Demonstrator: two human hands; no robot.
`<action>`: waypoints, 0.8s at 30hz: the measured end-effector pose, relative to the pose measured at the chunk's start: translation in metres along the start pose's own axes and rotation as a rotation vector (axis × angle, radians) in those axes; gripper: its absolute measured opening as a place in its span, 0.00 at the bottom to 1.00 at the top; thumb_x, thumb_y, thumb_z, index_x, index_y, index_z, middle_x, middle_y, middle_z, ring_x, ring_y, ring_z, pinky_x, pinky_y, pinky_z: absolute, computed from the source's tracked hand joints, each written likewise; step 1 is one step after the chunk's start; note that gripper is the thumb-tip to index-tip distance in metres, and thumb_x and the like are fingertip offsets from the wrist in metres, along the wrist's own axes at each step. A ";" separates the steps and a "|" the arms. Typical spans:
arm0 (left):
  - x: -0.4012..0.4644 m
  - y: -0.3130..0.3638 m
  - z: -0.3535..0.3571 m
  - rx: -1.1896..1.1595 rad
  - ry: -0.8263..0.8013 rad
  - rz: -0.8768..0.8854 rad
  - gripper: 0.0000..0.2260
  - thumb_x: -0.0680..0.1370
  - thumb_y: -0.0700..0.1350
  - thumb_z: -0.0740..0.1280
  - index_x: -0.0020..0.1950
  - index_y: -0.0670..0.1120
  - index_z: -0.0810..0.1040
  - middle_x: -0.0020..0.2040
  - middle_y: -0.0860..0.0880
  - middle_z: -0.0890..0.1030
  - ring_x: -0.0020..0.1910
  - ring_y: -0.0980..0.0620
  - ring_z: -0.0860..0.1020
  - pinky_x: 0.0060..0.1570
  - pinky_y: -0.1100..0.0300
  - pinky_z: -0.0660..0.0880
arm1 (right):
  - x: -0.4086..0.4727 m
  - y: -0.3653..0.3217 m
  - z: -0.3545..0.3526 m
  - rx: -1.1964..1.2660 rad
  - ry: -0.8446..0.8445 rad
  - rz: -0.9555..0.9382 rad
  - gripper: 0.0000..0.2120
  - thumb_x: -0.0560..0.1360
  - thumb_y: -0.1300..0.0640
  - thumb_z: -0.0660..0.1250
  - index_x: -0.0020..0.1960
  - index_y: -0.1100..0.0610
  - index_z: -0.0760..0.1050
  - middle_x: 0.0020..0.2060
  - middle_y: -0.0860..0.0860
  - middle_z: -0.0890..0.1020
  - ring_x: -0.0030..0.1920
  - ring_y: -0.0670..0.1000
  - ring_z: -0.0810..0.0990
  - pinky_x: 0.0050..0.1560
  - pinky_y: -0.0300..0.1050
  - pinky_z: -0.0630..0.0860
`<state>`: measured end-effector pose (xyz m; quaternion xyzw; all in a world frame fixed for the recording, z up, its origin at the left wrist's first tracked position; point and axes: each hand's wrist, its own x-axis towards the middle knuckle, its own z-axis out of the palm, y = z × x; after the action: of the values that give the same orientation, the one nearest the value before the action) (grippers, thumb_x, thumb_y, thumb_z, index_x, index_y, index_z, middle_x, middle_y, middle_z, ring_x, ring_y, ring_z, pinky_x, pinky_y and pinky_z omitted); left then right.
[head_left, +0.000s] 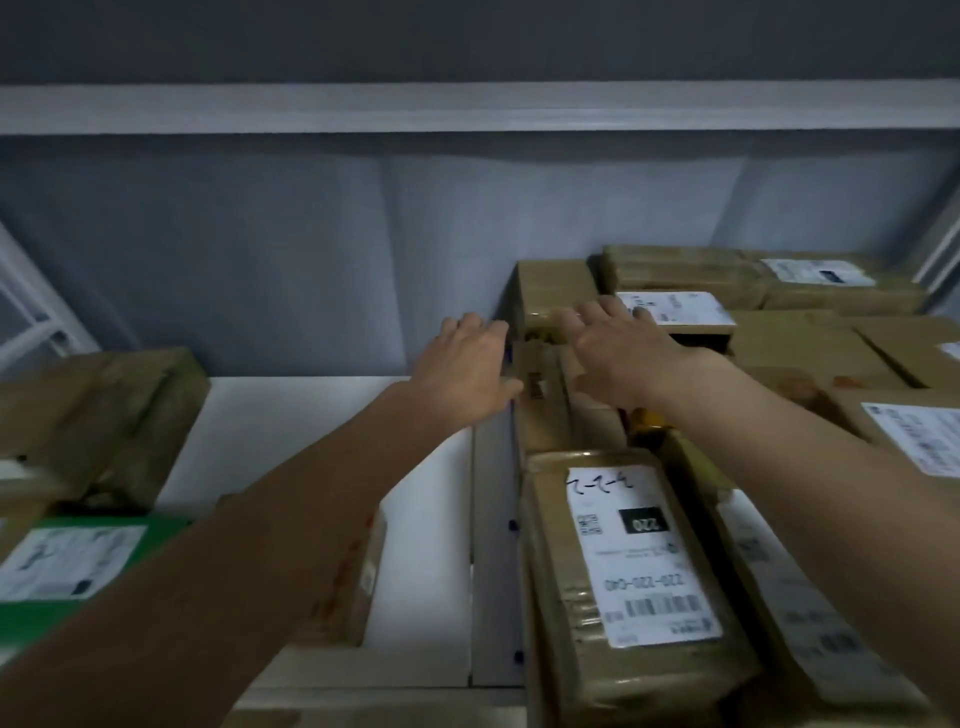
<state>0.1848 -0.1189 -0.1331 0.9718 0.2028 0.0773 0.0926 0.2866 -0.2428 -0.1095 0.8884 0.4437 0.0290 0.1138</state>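
Fingers (467, 326) of the left hand (467, 364), in the head view, straight and close together, laid flat against the left side of a small taped parcel (543, 415), thumb touching its upper left edge. Fingers (597, 312) of the right hand (618, 358) spread wide and only slightly bent, resting over the top of the same parcel, tips reaching as far as a taller brown box (556, 286) just behind. Nothing pinched or curled round by either hand. Both bare forearms stretched forward from the bottom corners.

Small taped parcel on the white shelf (291, 426), at the left edge of the crowded right half, wedged between the taller brown box behind and a long labelled parcel (623, 561) in front, touching both as far as can be told. More brown parcels (831, 296) packed close to the right, some with white labels.

Across a bare stretch of shelf, at the far left, a wrapped brown bundle (104, 410) and in front of it a green box (78, 566) with a white label. Grey wall (260, 249) behind, pale shelf rail (467, 106) overhead.
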 end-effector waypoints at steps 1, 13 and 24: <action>-0.007 -0.014 -0.003 0.008 0.002 -0.030 0.26 0.77 0.53 0.66 0.71 0.45 0.66 0.69 0.44 0.68 0.69 0.43 0.64 0.64 0.50 0.66 | 0.004 -0.013 -0.002 0.021 0.008 -0.024 0.33 0.76 0.54 0.65 0.75 0.56 0.53 0.70 0.57 0.63 0.71 0.60 0.60 0.69 0.59 0.63; -0.085 -0.177 -0.035 0.103 0.022 -0.289 0.28 0.77 0.57 0.65 0.72 0.45 0.65 0.72 0.45 0.65 0.71 0.44 0.63 0.69 0.51 0.62 | 0.052 -0.166 -0.024 0.061 -0.059 -0.247 0.39 0.75 0.46 0.67 0.76 0.58 0.49 0.73 0.56 0.59 0.73 0.59 0.57 0.69 0.58 0.62; -0.141 -0.253 0.006 0.060 -0.141 -0.401 0.28 0.77 0.53 0.64 0.74 0.45 0.61 0.71 0.44 0.64 0.70 0.43 0.63 0.65 0.50 0.66 | 0.061 -0.268 0.012 0.151 -0.219 -0.299 0.45 0.76 0.48 0.67 0.78 0.56 0.38 0.76 0.55 0.53 0.75 0.59 0.51 0.71 0.57 0.58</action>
<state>-0.0377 0.0504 -0.2085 0.9174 0.3872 -0.0170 0.0910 0.1158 -0.0413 -0.1854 0.8164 0.5568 -0.1181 0.0976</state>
